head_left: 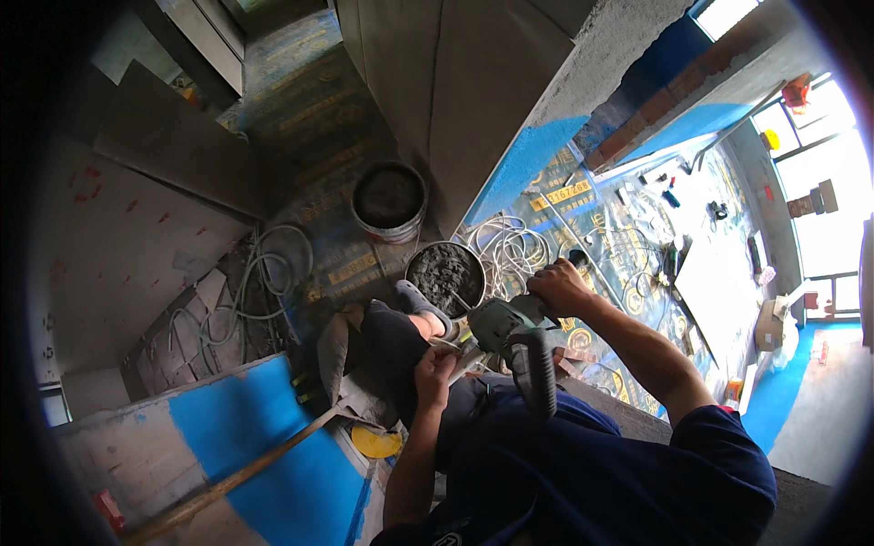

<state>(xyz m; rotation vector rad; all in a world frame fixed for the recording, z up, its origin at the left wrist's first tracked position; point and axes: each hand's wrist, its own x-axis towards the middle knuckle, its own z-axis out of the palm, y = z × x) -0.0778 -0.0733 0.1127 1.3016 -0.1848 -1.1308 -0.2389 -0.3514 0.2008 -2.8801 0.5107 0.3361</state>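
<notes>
My right hand [563,287] is closed around the grip of a green power tool [505,320], which has a thick ribbed dark hose [533,373] curving down toward my body. Against my lap, the fingers of my left hand [435,371] are pinched together beside a pale piece [466,359]. What they hold, if anything, I cannot make out. Just beyond the tool stands a bucket [410,293] of lumpy grey mortar [443,273] with a thin rod in it. A second bucket [397,235], further off, holds a dark, smoother mass [387,197].
A long wooden-handled shovel [246,473] leans at lower left, near a yellow disc [376,443]. Coiled pale hoses lie left [273,273] and right [510,250] of the buckets. Large grey slabs [177,146] lean at left. Boards, cables and boxes [772,326] litter the right-hand floor.
</notes>
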